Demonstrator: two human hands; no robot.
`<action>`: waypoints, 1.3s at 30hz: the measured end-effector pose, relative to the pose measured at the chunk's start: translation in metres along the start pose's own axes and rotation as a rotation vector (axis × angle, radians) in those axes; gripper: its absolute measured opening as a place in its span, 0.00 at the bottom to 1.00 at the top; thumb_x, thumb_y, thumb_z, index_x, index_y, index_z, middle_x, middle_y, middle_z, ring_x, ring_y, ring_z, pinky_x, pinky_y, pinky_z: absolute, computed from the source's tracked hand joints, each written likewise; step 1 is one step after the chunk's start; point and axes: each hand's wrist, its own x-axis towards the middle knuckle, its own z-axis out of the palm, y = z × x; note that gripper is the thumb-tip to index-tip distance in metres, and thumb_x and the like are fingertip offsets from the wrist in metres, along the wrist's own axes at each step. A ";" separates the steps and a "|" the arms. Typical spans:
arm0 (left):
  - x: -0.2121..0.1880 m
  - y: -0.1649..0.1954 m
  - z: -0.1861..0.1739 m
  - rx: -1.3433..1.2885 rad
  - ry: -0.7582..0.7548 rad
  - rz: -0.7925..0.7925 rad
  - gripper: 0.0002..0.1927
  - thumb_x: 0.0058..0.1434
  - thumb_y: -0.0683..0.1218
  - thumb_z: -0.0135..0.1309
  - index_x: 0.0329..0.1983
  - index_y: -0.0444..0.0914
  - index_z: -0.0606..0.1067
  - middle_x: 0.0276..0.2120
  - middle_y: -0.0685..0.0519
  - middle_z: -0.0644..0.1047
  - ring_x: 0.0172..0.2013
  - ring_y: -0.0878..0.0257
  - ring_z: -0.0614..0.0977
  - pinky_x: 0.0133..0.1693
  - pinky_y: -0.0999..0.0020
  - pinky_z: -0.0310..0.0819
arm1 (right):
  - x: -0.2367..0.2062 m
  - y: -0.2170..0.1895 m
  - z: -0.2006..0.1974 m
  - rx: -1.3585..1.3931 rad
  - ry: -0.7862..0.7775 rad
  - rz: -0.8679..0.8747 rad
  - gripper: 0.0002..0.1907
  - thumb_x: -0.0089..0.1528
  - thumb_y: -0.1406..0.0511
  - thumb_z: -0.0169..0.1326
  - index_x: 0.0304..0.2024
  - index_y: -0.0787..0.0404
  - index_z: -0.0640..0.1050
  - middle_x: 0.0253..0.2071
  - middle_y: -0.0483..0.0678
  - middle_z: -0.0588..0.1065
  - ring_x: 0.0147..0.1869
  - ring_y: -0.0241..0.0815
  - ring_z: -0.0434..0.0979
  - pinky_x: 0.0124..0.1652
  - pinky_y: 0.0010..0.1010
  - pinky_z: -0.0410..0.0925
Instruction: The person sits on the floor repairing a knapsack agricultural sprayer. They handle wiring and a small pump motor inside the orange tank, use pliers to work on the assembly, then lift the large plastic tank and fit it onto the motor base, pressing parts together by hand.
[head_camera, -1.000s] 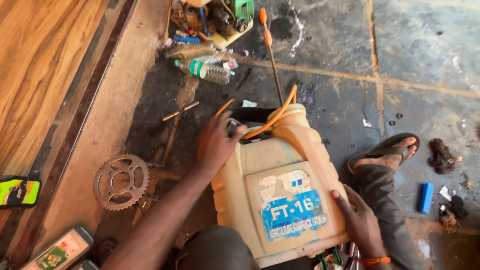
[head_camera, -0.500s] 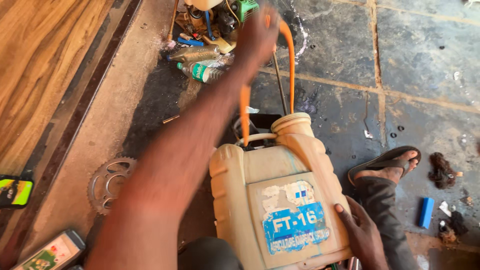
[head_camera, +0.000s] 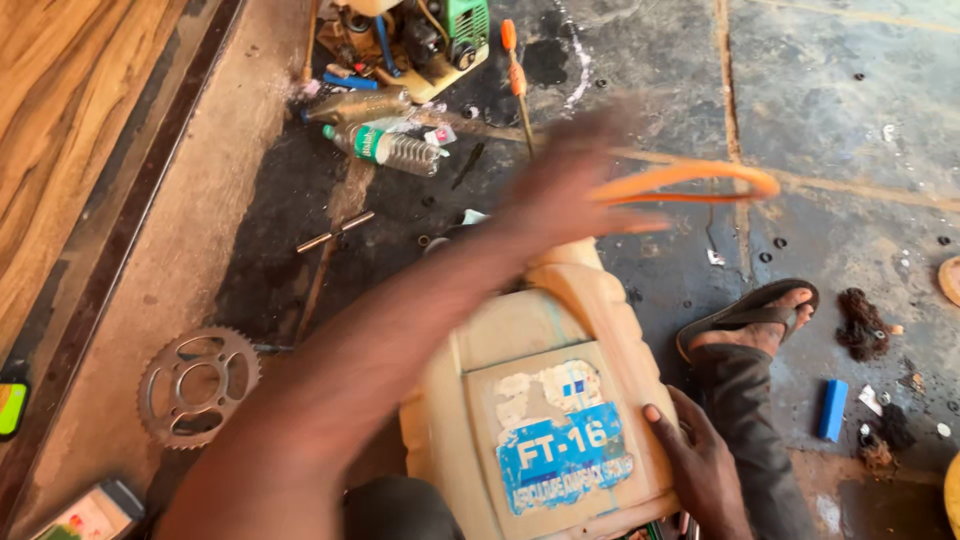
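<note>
Left hand (head_camera: 565, 185) blurred above the far end of the cream plastic tank (head_camera: 545, 400), closed, as far as the smear allows, around the orange hose (head_camera: 690, 182), which arcs out to the right over the dark floor (head_camera: 850, 130). Right hand (head_camera: 700, 465) laid flat with fingers spread against the tank's near right edge, beside the torn blue-and-white label (head_camera: 560, 450); pressing rather than gripping. Tank lying on its back at the near middle of the floor, near end between the knees. Open room mostly to the far right: bare stained concrete beyond the hose loop, crossed only by a seam and scattered small washers. Right of the tank, a sandalled foot (head_camera: 750, 315) just beside it, then a small blue block (head_camera: 831, 408) and a dark clump of debris (head_camera: 862, 320) farther out. Left of the tank, a toothed sprocket (head_camera: 198, 385) near the concrete ledge, a T-shaped metal wrench (head_camera: 335, 232) beyond it. Far edge crowded: clear plastic bottle (head_camera: 385, 147), orange-handled screwdriver (head_camera: 515, 75), small green engine unit (head_camera: 425, 35). Wooden boarding (head_camera: 70, 130) along the left side, hemming in that flank.
</note>
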 end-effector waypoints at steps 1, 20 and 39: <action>-0.034 -0.028 -0.020 0.075 -0.029 -0.031 0.66 0.45 0.77 0.65 0.75 0.34 0.56 0.69 0.36 0.64 0.68 0.40 0.66 0.67 0.48 0.58 | -0.001 -0.002 0.000 0.012 -0.007 0.002 0.35 0.59 0.50 0.59 0.65 0.58 0.74 0.57 0.55 0.80 0.61 0.44 0.80 0.57 0.35 0.69; -0.160 -0.081 -0.051 -0.094 -0.344 -0.437 0.19 0.63 0.58 0.55 0.51 0.44 0.80 0.37 0.47 0.81 0.34 0.51 0.84 0.39 0.55 0.76 | -0.009 -0.026 0.003 -0.002 0.013 -0.045 0.37 0.57 0.47 0.59 0.63 0.60 0.75 0.57 0.56 0.80 0.60 0.46 0.81 0.57 0.36 0.69; 0.101 -0.094 0.134 -0.744 -0.271 -0.388 0.27 0.66 0.63 0.55 0.34 0.34 0.80 0.28 0.44 0.82 0.32 0.53 0.87 0.37 0.56 0.83 | 0.002 0.021 0.007 -0.044 -0.016 0.050 0.41 0.55 0.47 0.61 0.69 0.54 0.70 0.63 0.53 0.76 0.66 0.47 0.77 0.61 0.37 0.66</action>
